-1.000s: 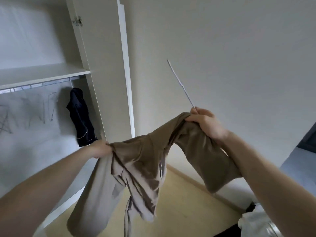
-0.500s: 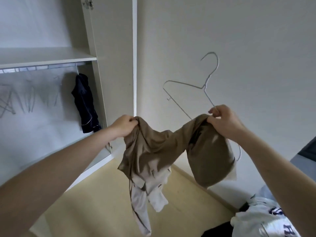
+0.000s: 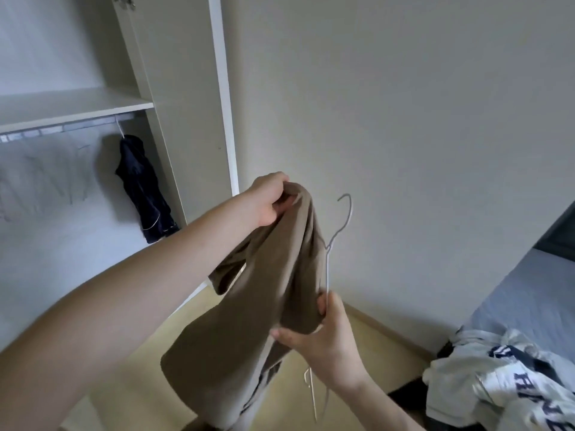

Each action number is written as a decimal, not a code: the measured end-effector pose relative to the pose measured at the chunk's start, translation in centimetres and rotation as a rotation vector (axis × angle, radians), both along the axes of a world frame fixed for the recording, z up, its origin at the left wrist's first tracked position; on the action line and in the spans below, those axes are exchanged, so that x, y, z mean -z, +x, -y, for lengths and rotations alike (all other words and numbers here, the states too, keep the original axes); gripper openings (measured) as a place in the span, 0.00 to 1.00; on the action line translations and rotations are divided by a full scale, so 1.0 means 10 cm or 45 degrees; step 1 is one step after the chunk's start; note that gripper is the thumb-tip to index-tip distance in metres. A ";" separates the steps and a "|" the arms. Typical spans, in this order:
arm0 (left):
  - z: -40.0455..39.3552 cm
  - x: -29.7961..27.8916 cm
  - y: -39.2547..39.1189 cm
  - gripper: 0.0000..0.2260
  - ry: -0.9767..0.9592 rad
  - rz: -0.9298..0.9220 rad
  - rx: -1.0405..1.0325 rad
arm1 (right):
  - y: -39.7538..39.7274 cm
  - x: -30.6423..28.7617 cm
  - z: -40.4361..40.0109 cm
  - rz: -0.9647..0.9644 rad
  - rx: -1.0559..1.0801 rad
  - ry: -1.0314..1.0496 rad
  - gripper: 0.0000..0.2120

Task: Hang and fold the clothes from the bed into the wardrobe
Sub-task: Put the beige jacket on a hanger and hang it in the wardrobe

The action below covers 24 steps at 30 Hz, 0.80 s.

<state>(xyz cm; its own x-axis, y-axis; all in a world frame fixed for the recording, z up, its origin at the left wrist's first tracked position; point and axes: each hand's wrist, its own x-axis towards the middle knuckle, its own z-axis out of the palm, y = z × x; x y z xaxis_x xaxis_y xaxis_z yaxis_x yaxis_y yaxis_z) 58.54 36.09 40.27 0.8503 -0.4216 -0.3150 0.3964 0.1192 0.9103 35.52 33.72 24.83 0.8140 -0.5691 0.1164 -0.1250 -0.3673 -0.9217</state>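
The brown pants point(image 3: 280, 275) are gripped up top by the left hand point(image 3: 267, 200); pants and wire hanger point(image 3: 339, 231) are pinched at six o'clock by the right hand point(image 3: 323, 337) — the cloth should be kept flat.

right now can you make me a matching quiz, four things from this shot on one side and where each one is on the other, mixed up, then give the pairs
Things
1. brown garment
2. wire hanger
3. dark garment
4. white printed clothes

Places
A. hanging on the wardrobe rail
B. lying on the bed at the right
C. gripped at its top by the left hand
D. behind the brown cloth, hook up, held by the right hand

Pairs: 1-C, 2-D, 3-A, 4-B
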 end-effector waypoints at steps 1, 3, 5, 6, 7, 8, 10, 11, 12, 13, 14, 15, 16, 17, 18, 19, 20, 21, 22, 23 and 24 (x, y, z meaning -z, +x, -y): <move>-0.01 -0.03 0.00 0.06 -0.079 -0.032 -0.037 | -0.02 0.02 -0.02 0.013 0.016 -0.067 0.38; -0.04 -0.07 0.01 0.06 -0.188 -0.073 -0.092 | -0.01 0.05 -0.01 0.004 0.032 -0.134 0.40; -0.06 -0.10 0.03 0.05 -0.262 -0.091 -0.137 | 0.06 0.09 0.04 -0.068 0.052 -0.152 0.42; -0.07 -0.12 0.04 0.05 -0.290 -0.101 -0.156 | 0.12 0.11 0.07 -0.125 0.055 -0.149 0.42; -0.08 -0.13 0.05 0.04 -0.308 -0.108 -0.165 | 0.18 0.14 0.11 -0.179 0.056 -0.131 0.40; -0.09 -0.15 0.05 0.04 -0.314 -0.107 -0.167 | 0.23 0.19 0.17 -0.213 0.060 -0.101 0.37; -0.12 -0.19 0.08 0.03 -0.309 -0.086 -0.171 | 0.33 0.27 0.37 -0.209 0.113 -0.042 0.24; -0.15 -0.21 0.11 0.03 -0.304 -0.074 -0.181 | 0.37 0.29 0.50 -0.199 0.170 -0.035 0.18; -0.18 -0.22 0.15 0.03 -0.294 -0.057 -0.193 | 0.40 0.29 0.65 -0.187 0.231 -0.039 0.15; -0.21 -0.22 0.21 0.02 -0.278 -0.037 -0.202 | 0.44 0.26 0.81 -0.160 0.283 -0.043 0.14; -0.26 -0.22 0.26 0.02 -0.256 -0.011 -0.213 | 0.47 0.20 0.96 -0.114 0.322 -0.046 0.15; -0.30 -0.20 0.32 0.02 -0.227 0.015 -0.227 | 0.50 0.11 1.09 -0.050 0.355 -0.055 0.15; -0.33 -0.17 0.37 0.03 -0.195 0.039 -0.246 | 0.53 -0.01 1.21 0.024 0.385 -0.079 0.15; -0.36 -0.13 0.40 0.04 -0.166 0.056 -0.266 | 0.55 -0.14 1.32 0.098 0.409 -0.108 0.16; -0.40 -0.08 0.43 0.06 -0.142 0.060 -0.287 | 0.57 -0.27 1.42 0.160 0.426 -0.136 0.16; -0.43 -0.02 0.45 0.07 -0.125 0.051 -0.306 | 0.60 -0.40 1.52 0.203 0.439 -0.166 0.17; -0.46 0.04 0.46 0.08 -0.114 0.033 -0.319 | 0.62 -0.53 1.62 0.225 0.454 -0.194 0.17; -0.49 0.09 0.47 0.08 -0.112 0.007 -0.323 | 0.64 -0.64 1.73 0.224 0.478 -0.217 0.16; -0.51 0.15 0.48 0.07 -0.119 -0.025 -0.322 | 0.65 -0.73 1.85 0.204 0.513 -0.227 0.16; -0.51 0.19 0.47 0.05 -0.132 -0.051 -0.318 | 0.65 -0.80 1.95 0.167 0.550 -0.233 0.15; -0.51 0.21 0.44 0.05 -0.146 -0.065 -0.312 | 0.65 -0.84 2.05 0.112 0.580 -0.251 0.13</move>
<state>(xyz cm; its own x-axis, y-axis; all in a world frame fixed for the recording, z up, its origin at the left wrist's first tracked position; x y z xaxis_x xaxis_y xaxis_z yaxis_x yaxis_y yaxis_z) 62.97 41.15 38.21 0.9157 -0.2405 -0.3219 0.3877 0.3183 0.8651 41.98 13.18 33.25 0.4701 -0.8248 0.3142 -0.2381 -0.4613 -0.8547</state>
